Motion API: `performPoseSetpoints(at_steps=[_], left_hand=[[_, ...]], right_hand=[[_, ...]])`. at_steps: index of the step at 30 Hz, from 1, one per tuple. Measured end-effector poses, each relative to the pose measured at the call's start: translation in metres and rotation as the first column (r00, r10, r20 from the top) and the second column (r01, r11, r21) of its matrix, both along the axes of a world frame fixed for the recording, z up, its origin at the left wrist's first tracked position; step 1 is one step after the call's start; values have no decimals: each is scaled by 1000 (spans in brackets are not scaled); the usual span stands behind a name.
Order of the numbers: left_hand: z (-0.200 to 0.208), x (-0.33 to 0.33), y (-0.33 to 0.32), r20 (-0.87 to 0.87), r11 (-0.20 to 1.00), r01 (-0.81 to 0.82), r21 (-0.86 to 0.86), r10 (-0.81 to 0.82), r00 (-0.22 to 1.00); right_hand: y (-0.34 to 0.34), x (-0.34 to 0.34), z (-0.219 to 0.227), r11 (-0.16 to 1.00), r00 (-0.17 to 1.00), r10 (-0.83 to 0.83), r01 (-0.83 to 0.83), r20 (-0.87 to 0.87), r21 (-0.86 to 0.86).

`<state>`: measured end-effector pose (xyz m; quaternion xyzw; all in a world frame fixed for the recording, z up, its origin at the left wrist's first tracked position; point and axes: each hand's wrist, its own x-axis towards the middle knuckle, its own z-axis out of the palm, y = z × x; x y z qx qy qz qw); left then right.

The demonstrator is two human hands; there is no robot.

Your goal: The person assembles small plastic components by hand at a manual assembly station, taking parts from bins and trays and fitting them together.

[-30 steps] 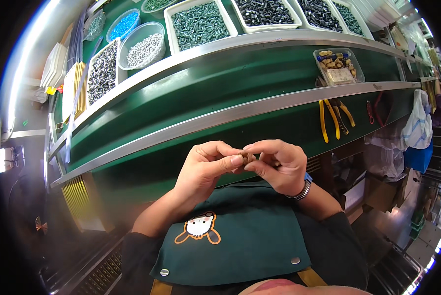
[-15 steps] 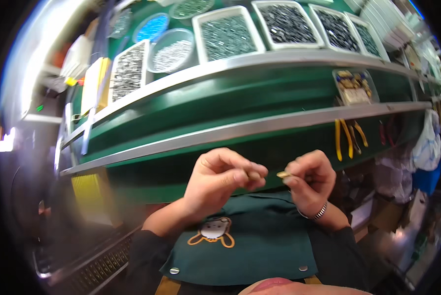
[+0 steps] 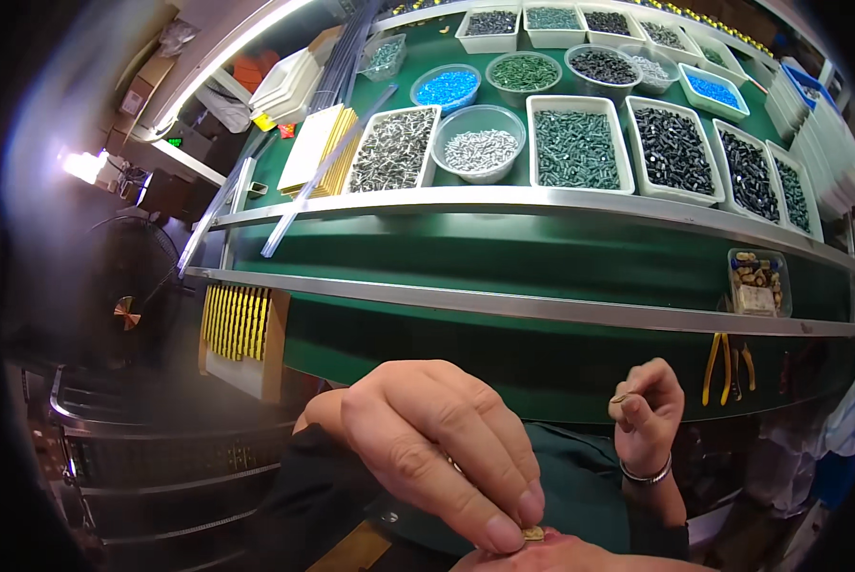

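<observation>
- Apparently a bite was in hand: the left hand point(image 3: 437, 448) had a small tan morsel point(image 3: 534, 534) right at the person's lips point(image 3: 553, 535).
- Its fingertips were drawn close together, pinching the morsel; to let go, I judged, they needed only to ease apart.
- Well apart, the right hand point(image 3: 649, 405) pinched a pale-brown piece point(image 3: 621, 398) between thumb and forefinger, near some yellow-handled pliers point(image 3: 711, 370).

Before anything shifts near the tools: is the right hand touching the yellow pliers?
Apart. The head view shows the green table between the right hand and the yellow pliers.
</observation>
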<state>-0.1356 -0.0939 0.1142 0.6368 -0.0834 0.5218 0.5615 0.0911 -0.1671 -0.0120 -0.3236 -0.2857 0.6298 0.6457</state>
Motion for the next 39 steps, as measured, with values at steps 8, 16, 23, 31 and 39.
performPoseSetpoints(at_steps=[8,16,23,31,39], left_hand=[[-22,38,28,-421,998,-55,-11,46,906],[-58,123,52,-685,838,-69,542,488,541],[-69,255,133,-539,713,-121,691,619,571],[-129,343,188,-628,695,-40,718,671,395],[-130,350,194,-651,727,-16,686,624,433]], right_hand=[[29,0,-10,915,824,278,-383,-494,-125],[31,42,-10,895,851,155,-335,-501,-293],[17,83,-28,932,918,112,-229,-380,-279],[4,91,-32,932,902,35,-185,-430,-312],[2,100,-32,939,916,62,-188,-396,-289]])
